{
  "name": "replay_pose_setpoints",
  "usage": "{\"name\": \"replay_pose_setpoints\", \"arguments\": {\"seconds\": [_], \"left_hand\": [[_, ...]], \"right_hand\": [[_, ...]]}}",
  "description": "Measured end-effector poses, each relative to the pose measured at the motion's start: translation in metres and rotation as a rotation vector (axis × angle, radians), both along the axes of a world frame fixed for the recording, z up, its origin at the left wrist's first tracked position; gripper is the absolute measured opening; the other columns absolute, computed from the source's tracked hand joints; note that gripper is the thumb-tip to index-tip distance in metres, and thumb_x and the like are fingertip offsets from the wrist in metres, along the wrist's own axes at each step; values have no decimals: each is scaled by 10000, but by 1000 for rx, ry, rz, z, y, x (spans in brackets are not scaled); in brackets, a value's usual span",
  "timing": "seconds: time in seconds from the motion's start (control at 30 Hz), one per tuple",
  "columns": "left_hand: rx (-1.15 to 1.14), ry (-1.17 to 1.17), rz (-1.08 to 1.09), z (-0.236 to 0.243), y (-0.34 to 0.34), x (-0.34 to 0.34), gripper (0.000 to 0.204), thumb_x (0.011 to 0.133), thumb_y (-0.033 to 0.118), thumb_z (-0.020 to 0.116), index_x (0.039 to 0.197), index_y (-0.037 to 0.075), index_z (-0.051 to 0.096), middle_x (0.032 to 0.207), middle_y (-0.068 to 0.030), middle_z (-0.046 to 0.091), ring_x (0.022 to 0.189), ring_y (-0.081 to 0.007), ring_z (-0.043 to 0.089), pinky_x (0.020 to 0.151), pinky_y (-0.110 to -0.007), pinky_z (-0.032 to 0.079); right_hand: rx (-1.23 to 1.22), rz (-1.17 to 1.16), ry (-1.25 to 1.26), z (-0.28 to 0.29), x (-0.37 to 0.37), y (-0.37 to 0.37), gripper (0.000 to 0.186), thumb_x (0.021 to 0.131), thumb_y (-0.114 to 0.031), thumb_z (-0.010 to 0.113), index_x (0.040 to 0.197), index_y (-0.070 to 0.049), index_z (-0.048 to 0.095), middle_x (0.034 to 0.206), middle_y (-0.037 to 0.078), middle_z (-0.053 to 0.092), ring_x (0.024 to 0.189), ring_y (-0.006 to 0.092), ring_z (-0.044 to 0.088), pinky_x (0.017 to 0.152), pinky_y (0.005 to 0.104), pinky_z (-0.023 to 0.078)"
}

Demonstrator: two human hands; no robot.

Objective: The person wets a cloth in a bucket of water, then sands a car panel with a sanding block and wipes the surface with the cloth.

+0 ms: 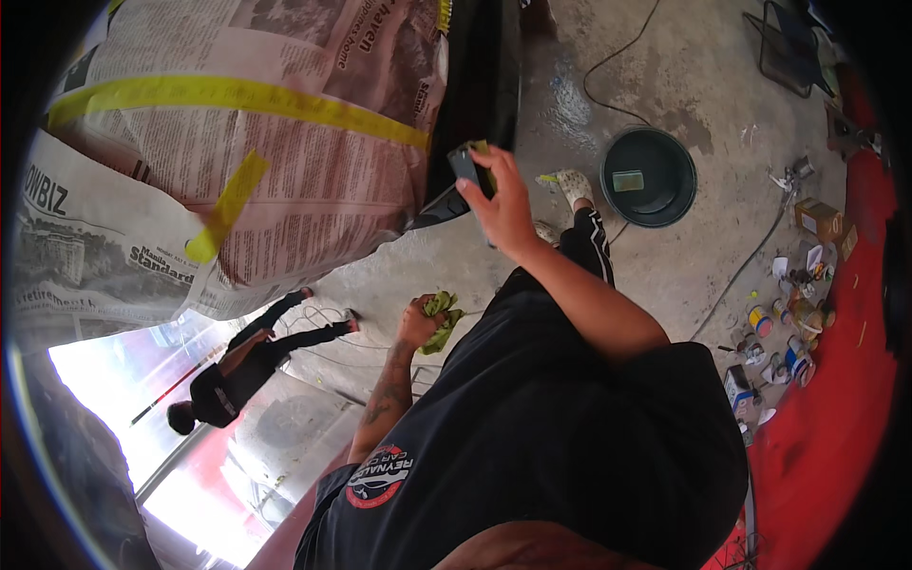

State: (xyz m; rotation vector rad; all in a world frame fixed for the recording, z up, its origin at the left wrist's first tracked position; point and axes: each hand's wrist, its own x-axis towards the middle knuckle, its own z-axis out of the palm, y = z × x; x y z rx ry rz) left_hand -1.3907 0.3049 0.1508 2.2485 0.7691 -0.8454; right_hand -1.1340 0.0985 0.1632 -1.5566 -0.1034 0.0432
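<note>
Gripping a dark flat sanding block [465, 163], the right hand [503, 204] presses it against the black car panel [475, 104] just beside newspaper masking [285, 142] held by yellow tape [237, 95]. The left hand [418, 323], well apart and lower, is closed around a crumpled green cloth [441, 318]. On the concrete floor [684, 85] stand a dark round basin [649, 177] and, farther right, paint cans [779, 332].

Left hand [419, 323]: clenched in a fist, held low beside the hip; forearm bare and tattooed, elbow bent. Right hand [501, 204]: raised forward at arm's reach, back of hand toward the camera, fingers curled in a grip; forearm bare, elbow slightly bent.
</note>
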Motion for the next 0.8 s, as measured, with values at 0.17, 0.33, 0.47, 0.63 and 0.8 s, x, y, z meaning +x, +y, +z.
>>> {"name": "replay_pose_setpoints", "arguments": {"seconds": [0.17,0.33,0.47,0.63,0.8], "left_hand": [[-5,4,53,0,-4,1,484,770,244,780,1206,65,668,1098,-233,670,1034,-373,667,902,-427,526],[-26,17,65,3,-8,5,481,769,246,776,1200,60,670,1102,-229,670,1034,-371,667,900,-427,525],[0,35,28,5,-10,8,481,768,250,772,1198,59,671,1106,-223,671,1033,-372,666,897,-428,525],[-17,-17,20,2,-9,11,478,772,246,768,1202,62,670,1106,-217,671,1039,-365,665,905,-425,525],[-7,-39,3,4,-9,14,477,771,231,773,1205,63,668,1113,-208,671,1047,-359,665,909,-422,526]], "right_hand": [[-8,-52,-11,-15,82,-3,370,841,-139,744,1173,-26,622,1164,180,635,1108,362,629,941,379,485],[-62,-11,75,-5,64,-9,376,842,-138,745,1179,-21,625,1180,183,633,1110,360,627,948,385,484],[19,37,24,1,-4,-7,380,872,-148,735,1206,-11,619,1262,195,617,1250,317,574,1054,369,412],[-28,-47,0,-12,27,-7,361,881,-121,722,1212,-21,617,1240,192,619,1227,320,585,1046,365,420],[-16,-70,24,-25,80,-12,342,862,-113,719,1181,-35,624,1211,199,627,1168,371,602,991,404,467]]}}
